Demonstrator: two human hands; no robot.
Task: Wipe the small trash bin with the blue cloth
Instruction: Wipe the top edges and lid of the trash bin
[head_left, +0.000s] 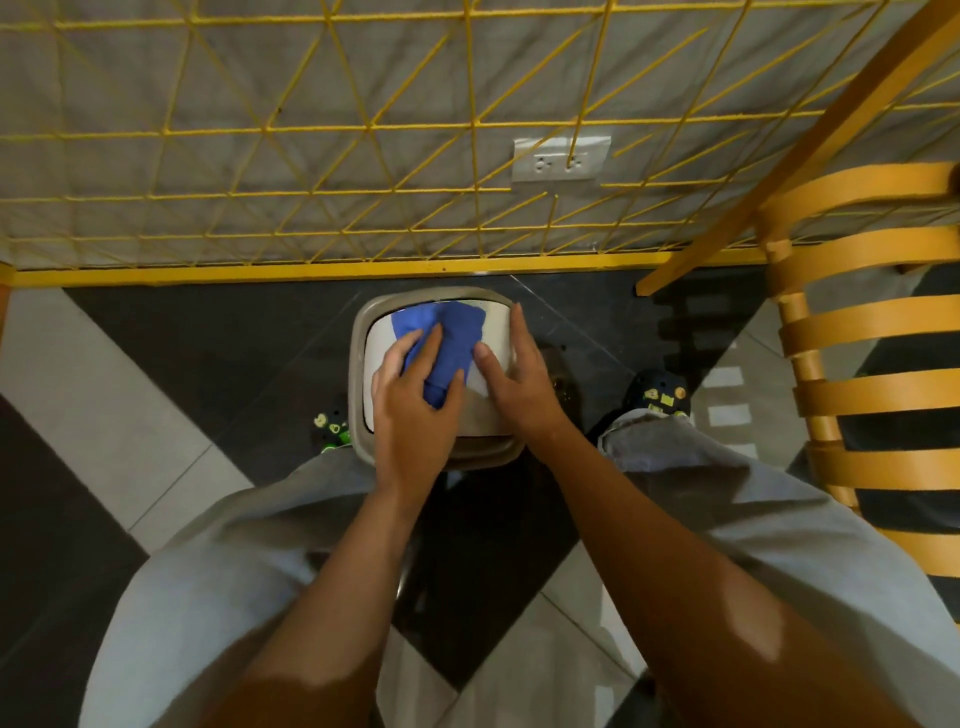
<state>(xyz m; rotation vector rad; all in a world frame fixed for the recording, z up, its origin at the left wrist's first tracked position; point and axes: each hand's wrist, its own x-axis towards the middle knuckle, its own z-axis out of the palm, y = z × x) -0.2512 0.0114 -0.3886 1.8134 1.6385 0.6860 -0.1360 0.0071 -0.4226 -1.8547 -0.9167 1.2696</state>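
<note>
A small grey trash bin (363, 332) with a white lid stands on the floor between my feet, close to a yellow rail. A blue cloth (452, 327) lies bunched on the lid. My left hand (410, 405) presses on the cloth, fingers curled over its near part. My right hand (519, 374) rests flat on the lid's right side, fingers stretched along the bin's right rim and thumb touching the cloth's edge.
A yellow wire grid (363, 130) covers the grey wall behind the bin, with a white socket (561, 158) on it. A yellow slatted chair (852, 332) stands at the right. The floor (156, 338) has dark and light tiles.
</note>
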